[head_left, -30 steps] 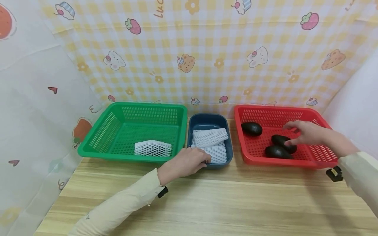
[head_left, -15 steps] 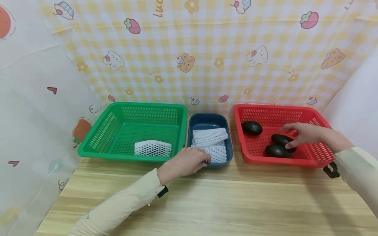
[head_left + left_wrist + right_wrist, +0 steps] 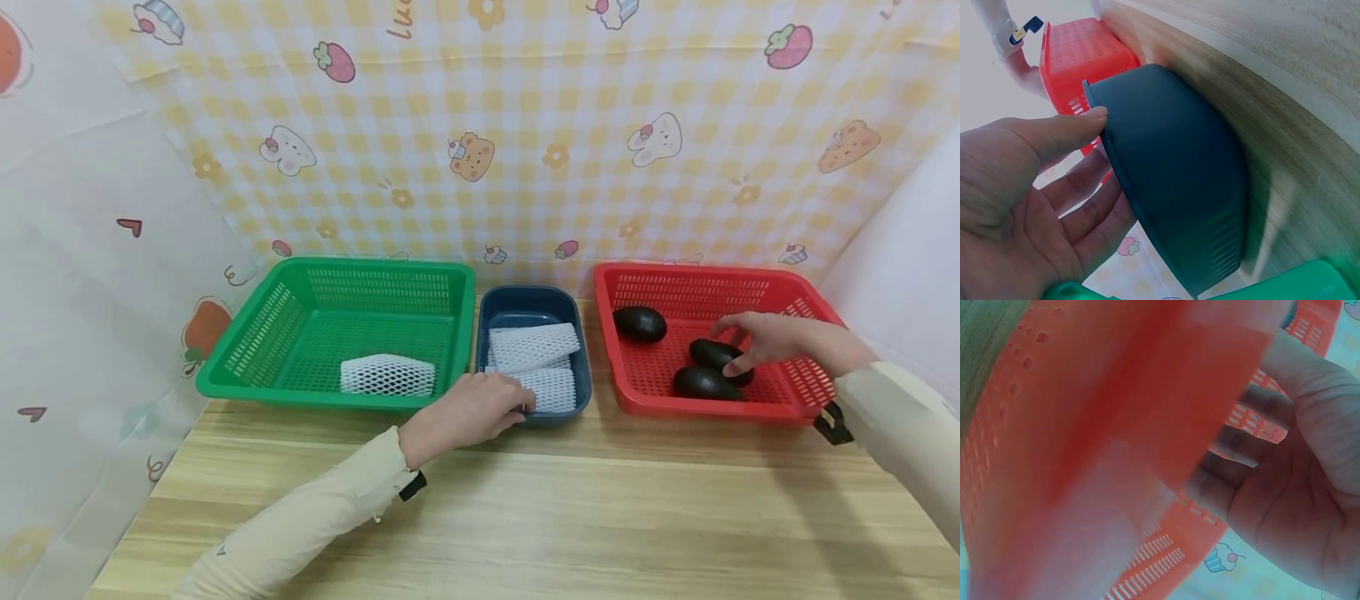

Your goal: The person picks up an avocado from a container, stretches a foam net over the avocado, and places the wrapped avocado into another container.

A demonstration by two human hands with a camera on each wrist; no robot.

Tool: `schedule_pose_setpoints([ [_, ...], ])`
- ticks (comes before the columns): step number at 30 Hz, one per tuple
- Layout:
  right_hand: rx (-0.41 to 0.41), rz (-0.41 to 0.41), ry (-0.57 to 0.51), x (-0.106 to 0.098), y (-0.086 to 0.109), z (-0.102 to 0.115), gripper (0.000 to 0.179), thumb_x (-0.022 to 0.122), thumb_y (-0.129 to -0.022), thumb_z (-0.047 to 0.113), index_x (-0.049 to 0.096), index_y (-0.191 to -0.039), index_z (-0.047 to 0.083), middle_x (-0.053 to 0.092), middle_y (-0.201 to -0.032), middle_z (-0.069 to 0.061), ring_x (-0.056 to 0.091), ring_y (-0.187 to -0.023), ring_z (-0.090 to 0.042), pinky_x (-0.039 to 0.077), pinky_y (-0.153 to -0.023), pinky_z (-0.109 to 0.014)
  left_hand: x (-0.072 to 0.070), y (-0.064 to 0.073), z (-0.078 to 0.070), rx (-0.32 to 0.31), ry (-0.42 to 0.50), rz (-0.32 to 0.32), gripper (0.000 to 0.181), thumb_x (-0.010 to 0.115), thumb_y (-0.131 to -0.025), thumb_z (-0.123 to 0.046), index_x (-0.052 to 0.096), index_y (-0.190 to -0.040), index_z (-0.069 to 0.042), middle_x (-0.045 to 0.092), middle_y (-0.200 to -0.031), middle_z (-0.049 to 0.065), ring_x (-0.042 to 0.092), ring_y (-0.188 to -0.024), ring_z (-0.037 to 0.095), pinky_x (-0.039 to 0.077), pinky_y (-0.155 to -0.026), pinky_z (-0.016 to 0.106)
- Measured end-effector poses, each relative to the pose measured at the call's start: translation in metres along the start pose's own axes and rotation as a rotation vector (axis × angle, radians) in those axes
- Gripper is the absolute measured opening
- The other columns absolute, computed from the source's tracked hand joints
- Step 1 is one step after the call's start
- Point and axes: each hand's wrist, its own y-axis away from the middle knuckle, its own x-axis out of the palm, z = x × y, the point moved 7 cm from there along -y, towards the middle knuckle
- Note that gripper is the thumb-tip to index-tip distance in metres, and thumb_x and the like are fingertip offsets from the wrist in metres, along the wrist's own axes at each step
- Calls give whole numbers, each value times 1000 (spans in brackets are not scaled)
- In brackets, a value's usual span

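Observation:
My left hand (image 3: 480, 410) is at the near left corner of a small dark blue bin (image 3: 531, 300). In the left wrist view, the thumb lies on the outside of the bin's rim and the fingers curl over to its inner side. White foam net sleeves (image 3: 535, 347) lie flat in that bin, partly behind the hand. Over in the red basket (image 3: 817, 292), my right hand (image 3: 780, 340) arches above a dark avocado (image 3: 712, 353), its thumb against the near side and index finger apart. A second avocado (image 3: 705, 383) lies just in front; another avocado (image 3: 640, 323) sits at the left wall.
A green basket (image 3: 337, 267) stands on the left, with one bulging white foam net sleeve (image 3: 387, 376) near its front wall. The wooden table (image 3: 570, 517) extends in front of the containers. A checked cloth (image 3: 555, 183) hangs close behind them.
My right hand has shifted slightly left and lower over the avocado, and its fingers have drawn in a little. The left hand has stayed at the blue bin.

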Motion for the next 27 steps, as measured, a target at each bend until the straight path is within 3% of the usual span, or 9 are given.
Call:
schedule_pose_setpoints([
  [11, 11, 120, -46, 5, -8, 2, 75, 87, -81, 18, 46, -132, -19, 63, -101, -16, 59, -87, -25, 53, -72, -39, -1, 0, -1, 2, -28, -7, 10, 72, -97, -20, 76, -106, -18, 72, -100, -6, 65, -86, 10, 53, -70, 28],
  [17, 23, 133, -32, 6, -8, -1, 78, 87, -82, 21, 45, -133, -21, 64, -107, -19, 61, -93, -29, 56, -76, -45, 0, 1, -1, 0, -27, -5, 10, 72, -97, -20, 76, -106, -18, 72, -100, -5, 65, -85, 10, 53, -69, 28],
  [23, 9, 109, -13, 4, -7, -2, 75, 89, -79, 24, 52, -131, -15, 62, -115, -28, 62, -99, -34, 55, -83, -54, 0, 1, 0, -2, -28, -7, 9, 72, -98, -20, 75, -106, -18, 72, -99, -6, 65, -84, 11, 53, -68, 28],
  [27, -12, 89, 5, 2, -5, -2, 71, 89, -78, 22, 56, -130, -12, 62, -116, -26, 61, -101, -37, 53, -84, -58, 0, 1, -1, 1, -26, -9, 10, 72, -97, -20, 75, -106, -18, 72, -99, -5, 65, -84, 10, 53, -68, 28],
])
